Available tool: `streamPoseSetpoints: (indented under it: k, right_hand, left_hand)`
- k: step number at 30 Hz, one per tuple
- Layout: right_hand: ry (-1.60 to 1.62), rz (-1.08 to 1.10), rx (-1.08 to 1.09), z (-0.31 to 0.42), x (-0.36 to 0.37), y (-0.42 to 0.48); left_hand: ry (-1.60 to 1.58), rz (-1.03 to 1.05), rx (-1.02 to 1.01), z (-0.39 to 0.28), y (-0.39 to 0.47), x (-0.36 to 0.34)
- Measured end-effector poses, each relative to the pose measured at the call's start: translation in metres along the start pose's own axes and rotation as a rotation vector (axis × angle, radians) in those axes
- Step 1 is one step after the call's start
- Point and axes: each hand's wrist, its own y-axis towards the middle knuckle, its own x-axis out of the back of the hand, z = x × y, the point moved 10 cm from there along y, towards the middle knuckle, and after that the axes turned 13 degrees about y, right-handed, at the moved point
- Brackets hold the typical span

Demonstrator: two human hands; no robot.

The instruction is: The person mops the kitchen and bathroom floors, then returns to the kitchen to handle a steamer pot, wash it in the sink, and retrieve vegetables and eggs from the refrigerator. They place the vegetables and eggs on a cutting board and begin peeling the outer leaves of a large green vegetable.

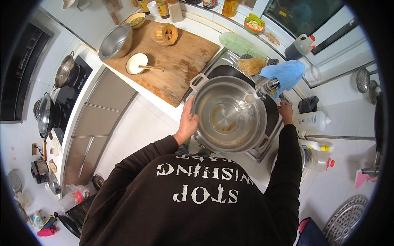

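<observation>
A wide two-handled metal pot [204, 92] rests over the sink [221, 66] in front of me. My left hand [188, 121] grips its left side at the rim, below the looped handle [199, 82]. The faucet [261, 90] reaches over the pot's far right part. Bright, rippling water [243, 107] shows under the spout, and a brownish ring marks the pot's bottom. To the right of the pot, my right hand [285, 111] has curled fingers at a small metal lever [285, 99] beside the faucet. How its fingertips meet the lever is hard to see.
A wooden cutting board [181, 66] at left holds a cut pumpkin [164, 34], a bowl [136, 64] with chopsticks and a steel basin [116, 43]. A blue cloth [284, 73] hangs by the faucet, near a sponge [252, 66]. A white bottle [312, 121] lies at right; a cooktop [72, 92] stands far left.
</observation>
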Motion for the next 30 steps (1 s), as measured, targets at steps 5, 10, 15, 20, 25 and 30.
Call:
streamPoseSetpoints:
  k: [5, 10, 15, 20, 25, 30]
  right_hand:
    - [0.013, 0.019, -0.014, -0.001, 0.003, 0.001]
    - [-0.017, 0.011, 0.02, 0.005, 0.002, -0.003]
    - [-0.034, 0.001, 0.02, 0.019, -0.004, -0.012]
    - [-0.189, -0.008, 0.098, 0.01, 0.006, -0.002]
    - [-0.141, 0.027, 0.042, 0.006, -0.001, 0.003]
    - [-0.156, 0.018, 0.029, 0.004, 0.002, 0.005]
  left_hand:
    - [0.013, 0.0, -0.023, -0.003, 0.001, 0.0]
    - [0.054, 0.006, -0.025, -0.007, 0.0, 0.002]
    - [0.01, -0.003, -0.011, -0.004, -0.001, 0.003]
    - [0.012, 0.016, -0.026, -0.008, 0.0, 0.001]
    - [-0.017, 0.008, 0.003, -0.001, 0.0, 0.0]
    - [-0.007, 0.015, -0.017, -0.003, 0.001, 0.0]
